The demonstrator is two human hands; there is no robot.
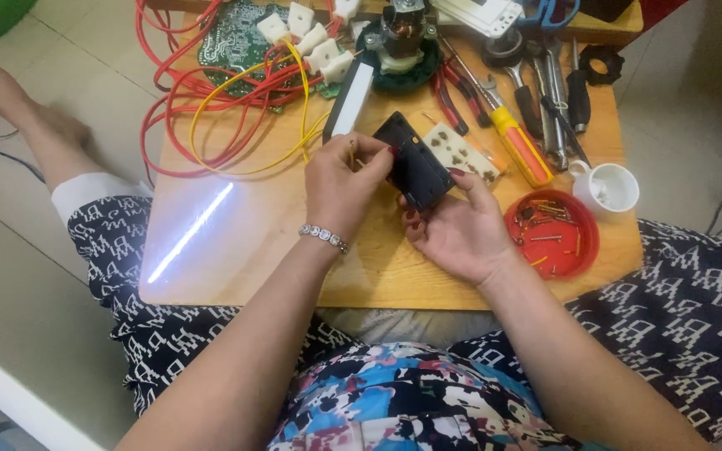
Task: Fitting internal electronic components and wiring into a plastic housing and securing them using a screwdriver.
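My right hand [460, 227] cradles a black rectangular switch module [415, 163] from below, palm up, above the wooden table [244, 242]. My left hand [340, 182], with a beaded bracelet at the wrist, pinches something small against the module's left edge; a yellow wire [302, 92] runs up from there. What the left fingers pinch is too small to tell. A cream plate with brass contacts [461, 153] lies just behind the module.
A red lid [555, 235] with several screws sits at the right, next to a white cup [612, 188]. Screwdrivers and pliers [516, 138] lie at the back right. Red wires [202, 88], a green circuit board [231, 38] and white connectors fill the back left.
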